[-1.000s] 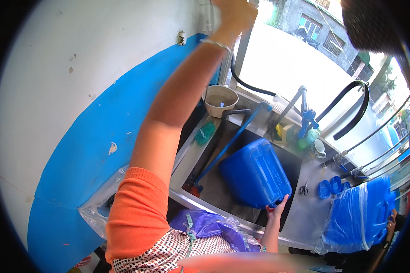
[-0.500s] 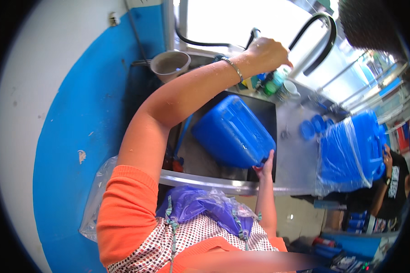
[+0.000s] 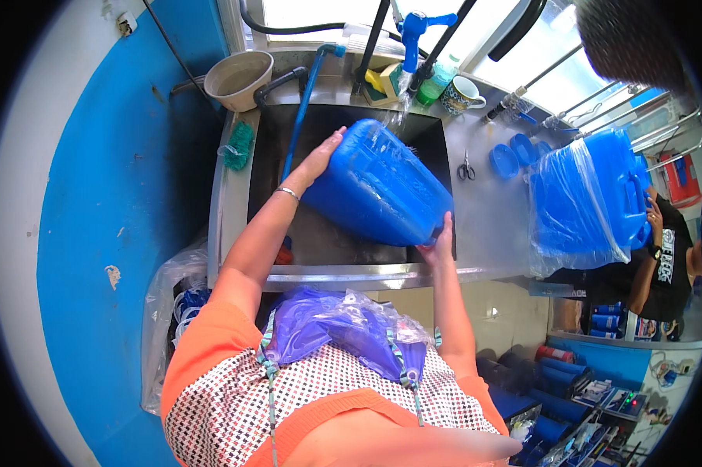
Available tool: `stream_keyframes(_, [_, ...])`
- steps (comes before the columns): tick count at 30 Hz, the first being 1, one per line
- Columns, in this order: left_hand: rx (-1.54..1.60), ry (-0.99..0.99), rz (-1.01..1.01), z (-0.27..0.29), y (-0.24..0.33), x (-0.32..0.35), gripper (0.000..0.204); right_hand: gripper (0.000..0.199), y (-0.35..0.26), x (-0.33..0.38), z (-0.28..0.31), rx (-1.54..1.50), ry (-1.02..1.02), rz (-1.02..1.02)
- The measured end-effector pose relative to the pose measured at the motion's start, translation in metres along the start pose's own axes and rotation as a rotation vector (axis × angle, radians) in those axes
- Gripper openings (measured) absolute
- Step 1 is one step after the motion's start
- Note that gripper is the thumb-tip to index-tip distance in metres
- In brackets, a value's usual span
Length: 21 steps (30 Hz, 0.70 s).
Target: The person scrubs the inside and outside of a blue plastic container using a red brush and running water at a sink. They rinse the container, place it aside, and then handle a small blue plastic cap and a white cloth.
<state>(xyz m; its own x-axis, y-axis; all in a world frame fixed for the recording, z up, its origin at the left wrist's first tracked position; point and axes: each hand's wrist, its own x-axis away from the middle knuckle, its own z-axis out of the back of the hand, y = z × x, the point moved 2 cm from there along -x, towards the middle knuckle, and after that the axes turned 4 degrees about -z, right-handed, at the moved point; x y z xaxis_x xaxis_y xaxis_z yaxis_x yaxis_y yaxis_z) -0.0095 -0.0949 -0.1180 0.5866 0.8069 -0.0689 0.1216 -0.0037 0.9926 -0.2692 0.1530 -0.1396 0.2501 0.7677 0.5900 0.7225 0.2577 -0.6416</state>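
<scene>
A large blue plastic jerrycan (image 3: 390, 183) lies tilted in the metal sink (image 3: 269, 233), its flat base turned up. My left hand (image 3: 320, 159) presses along its left edge, fingers stretched up the side. At the lower right corner my right hand (image 3: 441, 240) grips the can, the fingers partly hidden under it. From the blue-handled tap (image 3: 415, 43) beyond, a stream of water (image 3: 400, 117) runs down at the can's far edge. A blue pipe (image 3: 300, 117) stands at the sink's left side.
A green scrubber (image 3: 238, 146) and a beige bowl (image 3: 240, 80) are on the left. Behind the sink stand sponges (image 3: 380, 82), a green bottle (image 3: 436, 82) and a patterned mug (image 3: 461, 95). Scissors (image 3: 465, 167) and blue lids (image 3: 504, 161) lie right, near a co-worker's hand (image 3: 655, 220) on a wrapped jerrycan (image 3: 584, 202).
My left hand has come down from the tap to the jerrycan's left edge. Water now shows running from the tap. My right hand keeps its hold at the lower corner.
</scene>
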Motion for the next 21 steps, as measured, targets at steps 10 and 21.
stream_keyframes(10, [-0.214,-0.278,-0.336,-0.064,0.130,-0.030,0.053,0.067,-0.040,0.084,0.004,-0.250,0.022,0.257])
stream_keyframes(21, [0.103,0.304,0.155,-0.035,0.031,-0.095,0.059,0.035,-0.014,0.144,0.077,-0.649,0.237,0.403])
